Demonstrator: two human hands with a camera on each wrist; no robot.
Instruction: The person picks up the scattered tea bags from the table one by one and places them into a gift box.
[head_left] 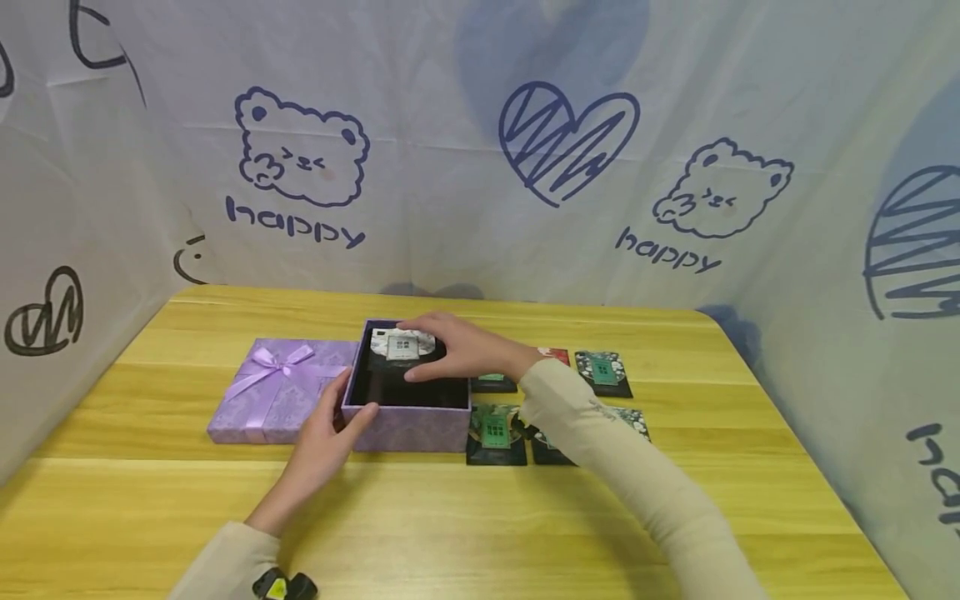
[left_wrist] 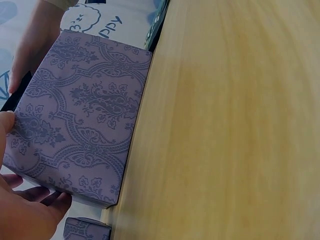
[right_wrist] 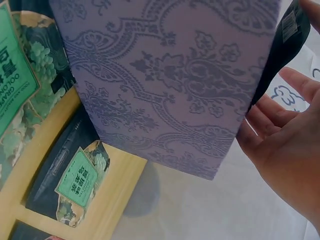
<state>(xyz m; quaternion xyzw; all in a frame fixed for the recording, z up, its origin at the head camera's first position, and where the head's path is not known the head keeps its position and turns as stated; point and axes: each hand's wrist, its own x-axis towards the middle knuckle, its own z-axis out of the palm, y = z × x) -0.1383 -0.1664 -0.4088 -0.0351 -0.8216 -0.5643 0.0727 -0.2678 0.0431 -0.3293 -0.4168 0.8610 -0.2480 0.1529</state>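
Two hands at the open purple box (head_left: 408, 425), mid-table, its long axis running away from me. My left hand (head_left: 330, 433) grips its near-left corner; my right hand (head_left: 457, 346) pinches a white-labelled packet (head_left: 402, 346) inside. A neighbouring packet (right_wrist: 15, 75) reads "OOLONG".

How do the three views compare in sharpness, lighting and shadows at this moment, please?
Head view: evenly lit and sharp, with soft shadows under the arms and beside the purple box. Left wrist view: the box wall is crisp, but the wooden table smears into streaks and the left hand is cropped. Right wrist view: steeply tilted, very close, the right hand soft, the tea packets readable.
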